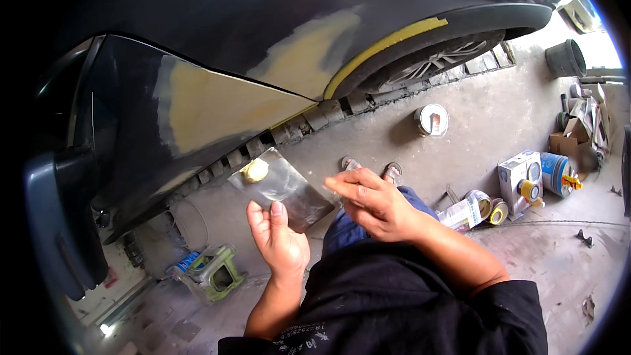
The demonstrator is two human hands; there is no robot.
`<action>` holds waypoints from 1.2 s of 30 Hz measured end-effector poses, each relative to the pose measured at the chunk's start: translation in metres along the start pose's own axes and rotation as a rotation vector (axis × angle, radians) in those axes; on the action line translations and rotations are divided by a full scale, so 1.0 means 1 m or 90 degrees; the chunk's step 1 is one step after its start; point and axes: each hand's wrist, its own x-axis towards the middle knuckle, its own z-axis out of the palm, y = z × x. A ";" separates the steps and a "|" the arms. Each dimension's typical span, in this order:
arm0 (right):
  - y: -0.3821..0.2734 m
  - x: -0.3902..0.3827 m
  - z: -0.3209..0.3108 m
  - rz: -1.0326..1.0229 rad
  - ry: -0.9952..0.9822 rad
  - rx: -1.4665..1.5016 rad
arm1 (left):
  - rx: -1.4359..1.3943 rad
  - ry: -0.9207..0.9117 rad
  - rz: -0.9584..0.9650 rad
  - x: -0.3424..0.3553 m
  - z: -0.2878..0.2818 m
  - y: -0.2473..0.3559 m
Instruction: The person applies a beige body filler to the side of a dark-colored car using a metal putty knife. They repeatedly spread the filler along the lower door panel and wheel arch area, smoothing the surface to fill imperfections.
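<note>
My left hand (281, 242) grips the lower edge of a dark metal sheet (289, 190), thumb on top. A lump of pale yellow putty (256, 170) sits near the sheet's far left corner, and a whitish smear crosses its middle. Just right of the sheet, my right hand (374, 200) points leftward with its fingers pressed together; whatever it may hold is hidden. Ahead stands a dark car, with dried yellow filler patches on its door (210, 102) and its rear panel (305, 49). Yellow tape (381, 45) follows the wheel arch.
A round can (432, 121) stands on the concrete floor beyond my feet. To the right are a white box (520, 181), a blue tin (556, 174), tape rolls (498, 213) and a dark bucket (566, 59). A green stool (220, 276) is at lower left.
</note>
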 end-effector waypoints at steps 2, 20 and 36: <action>-0.011 -0.005 -0.007 0.014 -0.030 0.139 | -0.002 -0.004 -0.009 -0.007 0.002 -0.007; 0.076 0.061 0.088 0.412 0.148 0.640 | 0.009 -0.195 -0.245 0.001 -0.100 0.001; 0.069 0.157 0.142 0.436 0.377 0.227 | 0.070 -0.227 -0.266 0.058 -0.199 0.031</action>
